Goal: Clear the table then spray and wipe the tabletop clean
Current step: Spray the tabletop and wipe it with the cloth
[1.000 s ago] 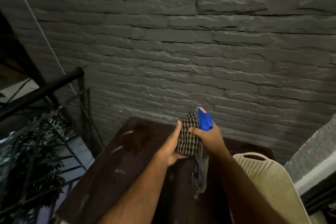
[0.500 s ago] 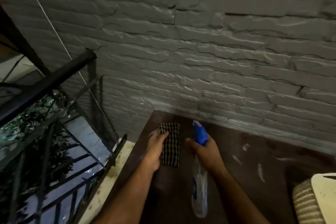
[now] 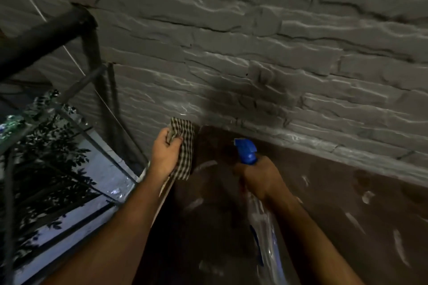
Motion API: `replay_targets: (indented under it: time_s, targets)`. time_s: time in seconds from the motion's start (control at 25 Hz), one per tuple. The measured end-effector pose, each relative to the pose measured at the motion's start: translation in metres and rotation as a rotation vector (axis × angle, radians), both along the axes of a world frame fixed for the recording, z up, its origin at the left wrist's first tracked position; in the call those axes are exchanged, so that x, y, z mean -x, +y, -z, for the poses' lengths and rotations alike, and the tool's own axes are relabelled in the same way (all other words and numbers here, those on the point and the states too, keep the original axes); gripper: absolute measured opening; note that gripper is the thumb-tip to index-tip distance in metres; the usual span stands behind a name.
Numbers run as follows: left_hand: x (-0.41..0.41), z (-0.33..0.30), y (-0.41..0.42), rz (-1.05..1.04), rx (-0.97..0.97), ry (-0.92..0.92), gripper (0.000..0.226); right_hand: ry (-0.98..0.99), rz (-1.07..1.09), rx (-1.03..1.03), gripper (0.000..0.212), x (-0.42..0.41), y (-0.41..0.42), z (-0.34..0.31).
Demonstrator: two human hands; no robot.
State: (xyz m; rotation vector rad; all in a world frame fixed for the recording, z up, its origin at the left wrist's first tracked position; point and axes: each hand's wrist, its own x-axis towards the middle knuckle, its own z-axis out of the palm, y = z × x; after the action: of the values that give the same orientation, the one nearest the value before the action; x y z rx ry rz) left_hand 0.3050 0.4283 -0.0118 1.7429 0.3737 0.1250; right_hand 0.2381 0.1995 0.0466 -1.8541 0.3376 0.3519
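My left hand [image 3: 165,152] grips a folded black-and-white checked cloth [image 3: 185,146] at the far left corner of the dark brown tabletop [image 3: 324,203]. My right hand [image 3: 261,178] holds a clear spray bottle [image 3: 266,233] by its neck, its blue trigger head [image 3: 246,151] pointing forward and left over the table. The bottle's body hangs down under my wrist. Pale smears and streaks mark the table's surface to the right.
A grey stone-brick wall [image 3: 254,53] runs directly behind the table. To the left stands a black metal railing [image 3: 46,37] with a drop beyond it, foliage [image 3: 46,157] and a pale ground below.
The view has swung down and left, closer to the table. My left hand has carried the cloth away from the bottle to the table's far left corner; the chair at right has left the view.
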Motion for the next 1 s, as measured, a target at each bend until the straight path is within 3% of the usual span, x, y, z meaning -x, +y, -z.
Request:
replay_targets:
  time_s: [0.16,0.28,0.48,0.76,0.92,1.0]
  targets:
    - [-0.018,0.004,-0.001,-0.019,0.021,-0.042,0.027,-0.033,-0.051,0.022,0.013,-0.017,0.003,-0.001]
    - [-0.021,0.002,-0.002,0.004,0.032,-0.058,0.022,-0.026,-0.012,0.144,0.013,-0.013,-0.016,-0.01]
    - [-0.021,0.001,-0.002,-0.012,0.042,-0.04,0.018,0.066,0.0,0.18,0.014,0.0,-0.037,-0.021]
    - [-0.023,0.006,-0.014,0.071,-0.03,-0.048,0.018,0.128,-0.154,0.083,0.009,0.011,-0.003,-0.013]
    - [-0.025,0.013,-0.013,0.07,-0.169,-0.021,0.017,0.18,-0.123,0.063,0.01,0.016,-0.004,-0.013]
    - [-0.029,0.017,-0.011,0.05,-0.27,-0.001,0.036,0.222,-0.158,0.035,0.016,0.017,-0.002,-0.012]
